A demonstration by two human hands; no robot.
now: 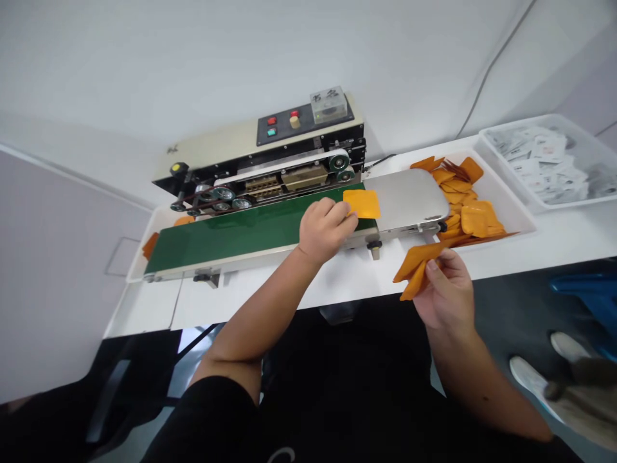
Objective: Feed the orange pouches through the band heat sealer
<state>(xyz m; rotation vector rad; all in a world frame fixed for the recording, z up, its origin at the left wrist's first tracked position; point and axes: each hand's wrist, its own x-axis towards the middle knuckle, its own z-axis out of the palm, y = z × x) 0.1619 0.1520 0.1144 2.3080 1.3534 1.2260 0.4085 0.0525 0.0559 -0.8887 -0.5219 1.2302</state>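
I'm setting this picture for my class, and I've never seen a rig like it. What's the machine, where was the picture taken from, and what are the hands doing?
The camera is worn on the person's head and looks down. The machine is a band sealer with a green conveyor belt. The left hand is at the edge of a flat orange sachet lying on the belt. The right hand holds more orange sachets. Others lie in a white tray, and a clear bin holds white packets.

A band sealer (pixel 308 138) stands on the bench (pixel 270 302), its conveyor belt (pixel 226 235) in front. Right of the sealer lies a tray (pixel 523 222) of pouches (pixel 457 186); beyond that tray, at the far right, a bin (pixel 518 122) holds sachets (pixel 544 161).
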